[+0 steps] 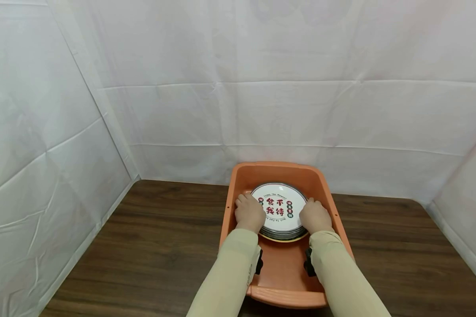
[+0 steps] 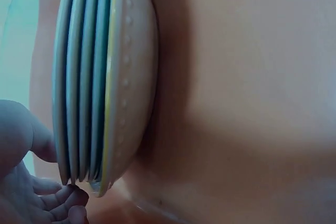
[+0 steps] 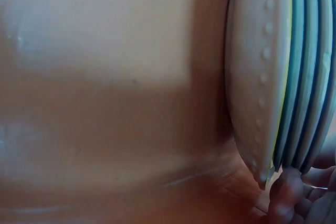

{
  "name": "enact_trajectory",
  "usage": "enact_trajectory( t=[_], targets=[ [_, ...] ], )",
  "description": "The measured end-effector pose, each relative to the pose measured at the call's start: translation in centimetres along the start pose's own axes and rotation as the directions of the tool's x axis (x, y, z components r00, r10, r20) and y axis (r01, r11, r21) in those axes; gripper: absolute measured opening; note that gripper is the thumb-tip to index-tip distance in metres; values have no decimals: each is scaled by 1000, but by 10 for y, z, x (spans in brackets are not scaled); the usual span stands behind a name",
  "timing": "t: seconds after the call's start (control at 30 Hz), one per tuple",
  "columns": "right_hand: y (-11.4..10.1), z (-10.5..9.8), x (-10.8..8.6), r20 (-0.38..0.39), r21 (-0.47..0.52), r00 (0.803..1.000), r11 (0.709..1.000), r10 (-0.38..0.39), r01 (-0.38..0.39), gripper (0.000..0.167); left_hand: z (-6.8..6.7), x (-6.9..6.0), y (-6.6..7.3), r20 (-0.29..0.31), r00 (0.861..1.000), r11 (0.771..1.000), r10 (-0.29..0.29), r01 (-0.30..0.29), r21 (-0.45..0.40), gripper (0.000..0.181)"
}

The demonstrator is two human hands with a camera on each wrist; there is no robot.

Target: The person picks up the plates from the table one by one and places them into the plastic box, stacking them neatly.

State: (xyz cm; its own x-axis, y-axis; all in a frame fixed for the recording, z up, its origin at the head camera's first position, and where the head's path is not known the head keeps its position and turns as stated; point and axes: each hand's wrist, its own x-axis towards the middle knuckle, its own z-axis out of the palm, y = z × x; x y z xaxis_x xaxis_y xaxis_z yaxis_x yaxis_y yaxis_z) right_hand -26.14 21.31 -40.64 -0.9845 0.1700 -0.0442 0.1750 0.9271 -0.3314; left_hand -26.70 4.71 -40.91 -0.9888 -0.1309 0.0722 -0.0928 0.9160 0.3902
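A stack of several round plates [image 1: 278,226] lies inside an orange plastic tub [image 1: 277,268]. The topmost plate [image 1: 275,218] is white with a dark rim and red characters. Lowest in the stack is a deeper yellow-rimmed dish [image 2: 131,77] with raised dots, resting on the tub's floor. From the left side my left hand [image 1: 249,213] grips the plates, thumb at the top rim and fingertips at the edges below. My right hand [image 1: 315,215] grips the opposite side in the same way, its fingertips [image 3: 287,190] touching the lower edges of the upper plates.
The tub stands on a dark wooden table [image 1: 162,246], its far end close to a white cloth backdrop [image 1: 277,114]. More white cloth [image 1: 35,145] hangs on the left side. Raised tub walls surround both hands.
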Motion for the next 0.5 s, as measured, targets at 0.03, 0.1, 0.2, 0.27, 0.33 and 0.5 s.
enact_trajectory(
  t=[0.03,0.1,0.2,0.27,0.33,0.5],
  targets=[
    [-1,0,1,2,-2,1000,1000,2,-2,47,0,1,0,-4,1000,1000,-1,1,-1,51],
    [-2,0,3,7,-6,1000,1000,8,-8,45,-1,3,0,-11,1000,1000,-3,3,-5,55],
    [-4,1,4,6,-7,1000,1000,22,-22,41,0,4,-1,-14,1000,1000,-5,5,-1,62],
    [-5,2,3,10,0,999,1000,32,-32,38,1,4,-1,-22,1000,1000,1,-1,3,68],
    [-5,2,0,9,4,999,999,34,-35,40,3,4,-2,-34,999,1000,8,-8,5,73],
    [-9,-12,-14,-133,6,990,999,-50,52,51,8,2,-2,-70,995,998,68,-69,-5,78]
  ],
)
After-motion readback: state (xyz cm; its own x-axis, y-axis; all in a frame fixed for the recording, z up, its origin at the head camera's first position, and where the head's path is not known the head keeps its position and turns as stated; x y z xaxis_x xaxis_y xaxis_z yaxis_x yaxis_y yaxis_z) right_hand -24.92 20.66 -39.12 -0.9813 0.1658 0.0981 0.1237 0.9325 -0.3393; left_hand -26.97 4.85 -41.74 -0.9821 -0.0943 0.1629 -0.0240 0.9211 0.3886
